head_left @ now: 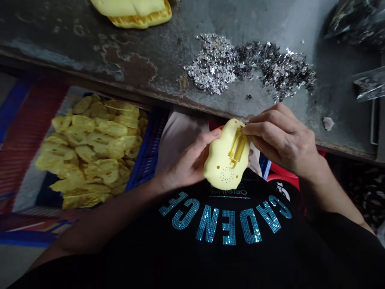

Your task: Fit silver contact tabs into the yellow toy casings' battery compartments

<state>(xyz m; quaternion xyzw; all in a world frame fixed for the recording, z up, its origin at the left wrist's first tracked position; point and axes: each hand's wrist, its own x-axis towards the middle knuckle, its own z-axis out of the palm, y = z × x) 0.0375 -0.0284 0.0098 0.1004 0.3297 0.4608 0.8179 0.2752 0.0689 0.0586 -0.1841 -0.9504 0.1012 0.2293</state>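
Note:
A yellow plastic shell [221, 160] with a wavy edge, an open battery compartment and a patch of small holes is held in front of my chest. My left hand [194, 160] grips it from the left side, thumb on the edge. At the compartment's upper end, my right hand [279, 136] has thumb and fingers pinched together; whatever is between the fingertips is hidden or too small to make out. Beyond my hands, on the bench, lie a pile of small silvery metal pieces [213, 64] and a darker pile of small metal pieces [282, 68].
A blue crate [150, 140] at the left below the bench holds many yellow shells [99, 148]. More yellow shells [135, 12] lie on the metal bench [168, 48] at the top. Plastic bags of dark parts [357, 24] sit at the right. The bench edge runs just past my hands.

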